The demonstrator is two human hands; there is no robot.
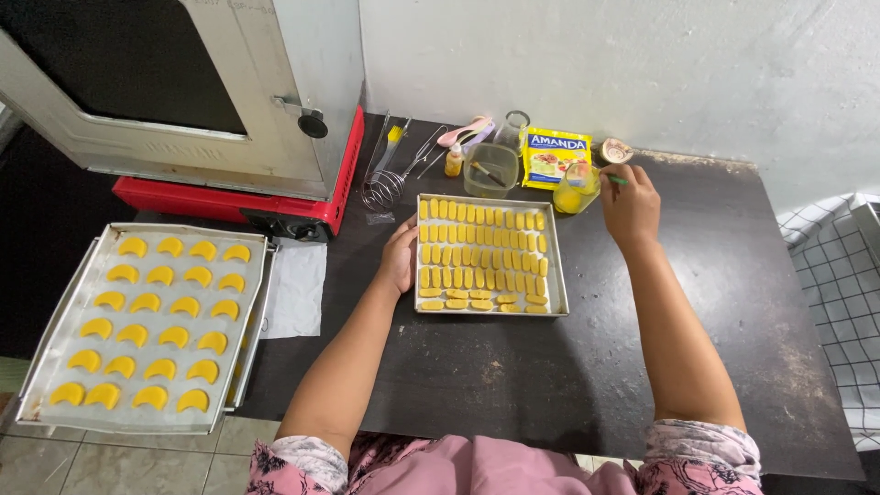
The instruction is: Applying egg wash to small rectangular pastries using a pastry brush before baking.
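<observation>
Standing behind the person here, so closest to me are the two forearms reaching out over the dark tabletop [550, 385]. Off to the near left, half hanging past the edge, sits a big tray of crescent cookies [147, 321], all yellow and lined up in rows. Further in, the left hand [400, 257] rests against the left rim of the small baking tray [555, 275], fingers loosely curled and relaxed, just steadying it rather than gripping anything. That small tray is packed with rows of little oblong cookies [481, 252], dead centre on the tabletop. The right hand [631, 206] is up past the tray's far right corner, fingers pinched closed around a thin green-handled brush [616, 181] with its tip at the cup of yellow glaze [576, 194]. Looks to me like the glazing step, brush getting loaded; next bit would need a light touch so the cookies don't get shoved out of line. Behind that there's a clear plastic container [490, 170], a yellow packet [555, 158], a wire whisk [390, 183], and at far left the metal oven [183, 92] on its red base.
</observation>
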